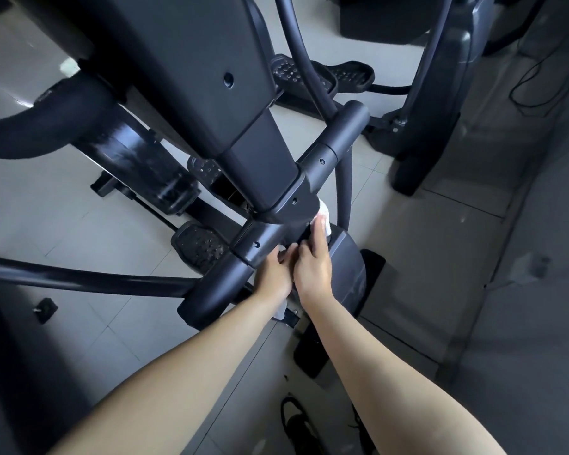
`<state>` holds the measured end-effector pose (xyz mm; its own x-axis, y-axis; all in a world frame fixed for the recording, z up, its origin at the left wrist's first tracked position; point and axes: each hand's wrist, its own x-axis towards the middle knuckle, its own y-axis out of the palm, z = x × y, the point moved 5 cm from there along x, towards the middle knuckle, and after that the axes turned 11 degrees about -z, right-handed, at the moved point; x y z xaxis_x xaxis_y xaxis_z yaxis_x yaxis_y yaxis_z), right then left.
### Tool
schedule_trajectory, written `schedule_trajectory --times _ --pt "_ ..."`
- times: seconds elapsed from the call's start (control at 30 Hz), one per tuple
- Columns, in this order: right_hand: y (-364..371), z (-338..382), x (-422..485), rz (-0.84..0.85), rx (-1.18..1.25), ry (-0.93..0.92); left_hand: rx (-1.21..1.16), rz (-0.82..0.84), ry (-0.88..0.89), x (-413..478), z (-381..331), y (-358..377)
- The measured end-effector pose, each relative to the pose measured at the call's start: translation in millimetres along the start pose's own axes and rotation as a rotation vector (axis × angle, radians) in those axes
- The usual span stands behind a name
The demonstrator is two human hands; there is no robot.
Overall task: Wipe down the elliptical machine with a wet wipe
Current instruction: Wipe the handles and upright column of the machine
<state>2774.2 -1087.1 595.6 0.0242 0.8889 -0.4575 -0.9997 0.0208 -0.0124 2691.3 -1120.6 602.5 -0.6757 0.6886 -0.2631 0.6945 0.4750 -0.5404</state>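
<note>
Elliptical machine [191, 93] fills most of the head view, its dark central column rising toward the camera from a tiled floor [424, 251]. A thick crossbar [276, 231] runs diagonally through the column's collar, with studded pedals [199, 246] below it and a rounded base cover [345, 257] just beyond the hands. Both bare forearms reach in from the bottom edge.

The left hand [273, 274] has its fingers curled in under the lower side of the crossbar, apparently gripping it as a brace. The right hand [312, 261], touching the left, reaches up beside the collar with its fingers closed over a bunched white wet wipe [326, 218], which is pressed to the collar's underside.

I judge the main risk to be the pivot: if the crossbar or its swing arms rotate under the pushing, the fingers tucked against the joint could be pinched. The wipe is held only at the fingertips, so hard rubbing on the edge could pull it free and drop it behind the base cover.
</note>
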Motion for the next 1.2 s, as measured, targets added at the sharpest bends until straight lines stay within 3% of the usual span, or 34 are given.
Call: schedule_trajectory --times 0.1,0.27,0.4,0.5,0.7,0.97,1.2 --pt "-8.8 -18.4 -9.8 0.036 0.022 0.155 0.043 0.043 -0.033 0.7 9.4 0.6" --pt "-11.7 -14.1 -13.0 0.079 0.381 0.439 -0.001 0.066 -0.109 0.6 12.3 -0.4" --pt "-2.4 6.2 -23.4 0.187 0.482 0.352 -0.1 0.054 -0.114 -2.6 2.2 -1.5" --pt "-2.5 -3.5 -23.2 0.152 0.38 0.286 -0.061 0.067 -0.092 -4.6 5.9 -4.5" --pt "-19.4 -32.0 -19.6 0.107 0.178 0.435 -0.036 0.092 -0.043 -7.6 15.1 -5.4" --pt "-14.6 28.6 -17.5 0.157 0.413 0.321 -0.096 0.101 -0.083 -8.1 16.5 4.4" --pt "-20.7 -21.0 -17.5 0.074 0.266 0.46 -0.071 0.088 -0.053 -7.1 19.8 5.2"
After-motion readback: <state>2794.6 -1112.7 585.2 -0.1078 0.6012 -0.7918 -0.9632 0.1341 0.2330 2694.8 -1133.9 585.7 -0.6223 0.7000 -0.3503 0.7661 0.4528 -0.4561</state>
